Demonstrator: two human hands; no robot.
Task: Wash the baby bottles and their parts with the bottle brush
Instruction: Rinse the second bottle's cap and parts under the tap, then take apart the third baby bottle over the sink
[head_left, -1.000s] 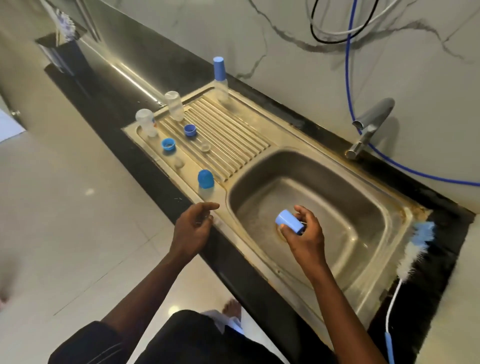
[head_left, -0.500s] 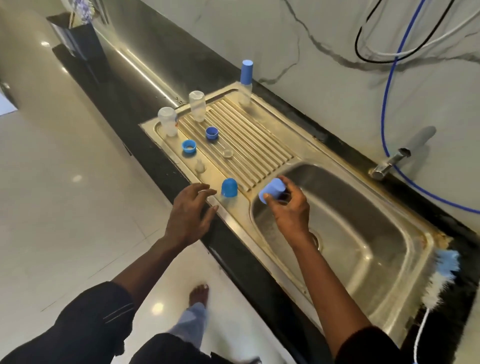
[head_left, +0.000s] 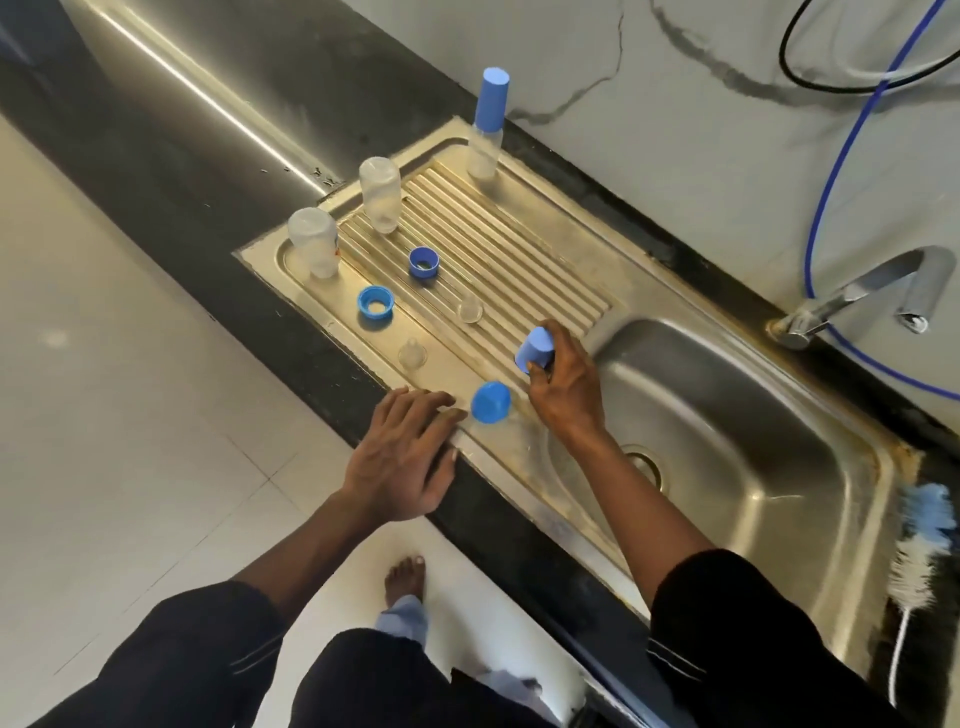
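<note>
Holding a light blue bottle cap (head_left: 535, 349) between thumb and curled fingers, the right hand (head_left: 563, 384) is above the ribbed drainboard (head_left: 519, 249), close to the edge of the sink basin (head_left: 727, 415). The cap is tilted, and whether it touches the ribs I cannot tell. The left hand (head_left: 402, 457) lies flat on the front rim of the sink with straight fingers and holds nothing. Its fingertips are just beside a darker blue dome cap (head_left: 491, 402).

On the drainboard there are two blue collar rings (head_left: 375, 307) (head_left: 423, 262), two clear nipples (head_left: 469, 310) (head_left: 413, 354) and two clear bottles (head_left: 314, 241) (head_left: 381, 200) without caps. A third bottle (head_left: 488, 132), with a blue cap on it, stands at the back near the wall. The bottle brush (head_left: 922, 540) lies on the dark counter at the far right of the basin, well apart from both hands. A steel tap (head_left: 857, 296) stands behind the basin.
</note>
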